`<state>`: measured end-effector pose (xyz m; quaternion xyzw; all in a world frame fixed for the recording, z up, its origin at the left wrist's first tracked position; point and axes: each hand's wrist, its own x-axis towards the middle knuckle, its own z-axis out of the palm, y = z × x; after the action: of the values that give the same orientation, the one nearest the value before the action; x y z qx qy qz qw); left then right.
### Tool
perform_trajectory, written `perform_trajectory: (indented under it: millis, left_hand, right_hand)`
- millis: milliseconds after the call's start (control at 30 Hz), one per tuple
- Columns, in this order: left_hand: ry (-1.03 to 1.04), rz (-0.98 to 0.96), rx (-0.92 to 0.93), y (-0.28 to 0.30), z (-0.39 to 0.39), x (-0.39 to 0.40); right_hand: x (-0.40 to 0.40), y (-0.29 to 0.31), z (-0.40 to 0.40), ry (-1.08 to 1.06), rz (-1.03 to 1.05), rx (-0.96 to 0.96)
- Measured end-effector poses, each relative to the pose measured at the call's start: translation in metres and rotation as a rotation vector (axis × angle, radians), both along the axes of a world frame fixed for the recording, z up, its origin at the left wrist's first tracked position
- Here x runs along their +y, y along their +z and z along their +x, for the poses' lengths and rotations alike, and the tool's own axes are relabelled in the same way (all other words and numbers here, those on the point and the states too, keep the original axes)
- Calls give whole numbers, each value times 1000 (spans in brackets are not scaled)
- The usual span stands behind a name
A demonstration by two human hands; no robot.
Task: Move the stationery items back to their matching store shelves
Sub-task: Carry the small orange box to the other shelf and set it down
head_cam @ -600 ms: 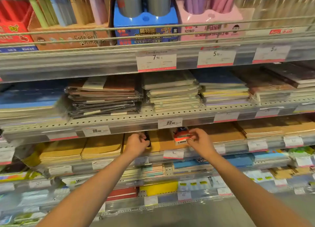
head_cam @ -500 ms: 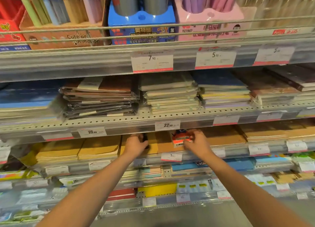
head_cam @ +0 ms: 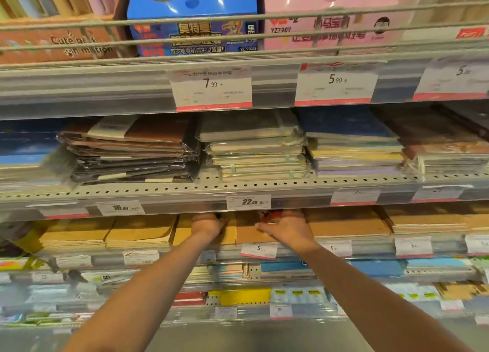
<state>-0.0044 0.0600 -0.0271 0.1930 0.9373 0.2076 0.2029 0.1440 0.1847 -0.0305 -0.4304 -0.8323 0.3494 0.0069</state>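
Both my arms reach into the shelf of brown kraft notebooks [head_cam: 346, 226]. My right hand [head_cam: 287, 228] grips a small red-and-white packet [head_cam: 268, 217], which lies on a brown notebook stack [head_cam: 247, 232] and is partly hidden under the shelf edge above. My left hand [head_cam: 207, 226] is curled around a small dark item [head_cam: 218, 215], mostly hidden, over a yellow-brown stack [head_cam: 185, 228]. The two hands are a short gap apart.
Above is a shelf [head_cam: 238, 186] of wrapped notebook stacks [head_cam: 132, 150] with price tags [head_cam: 248, 202]. The top shelf holds a blue pen box [head_cam: 193, 31] and a pink one [head_cam: 330, 26] behind wire rails. Lower shelves carry blue, yellow and pastel pads [head_cam: 239, 296].
Both hands have pushed deeper into the kraft notebook shelf, and the red-and-white packet has gone further under the shelf edge. The view has moved closer.
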Motion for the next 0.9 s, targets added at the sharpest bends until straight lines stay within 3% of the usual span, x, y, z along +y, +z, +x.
perform_trajectory:
  millis: [167,333,467,600,900]
  left_hand:
    - [-22,-15,4,1,0,4]
    - [22,77,-103,4,6,5]
    - [96,215,-261,5,8,7]
    - [257,428,-609,9,9,9]
    - [364,559,-853,13,21,15]
  right_hand:
    - [1,-5,-11,12,-32,-93]
    - [0,-9,-19,-32,-44,-116]
    - [1,-20,-24,-102,-69,-77]
    - [1,-16,-21,-147,-72,-4]
    - [-13,1,-5,-96,-91,195]
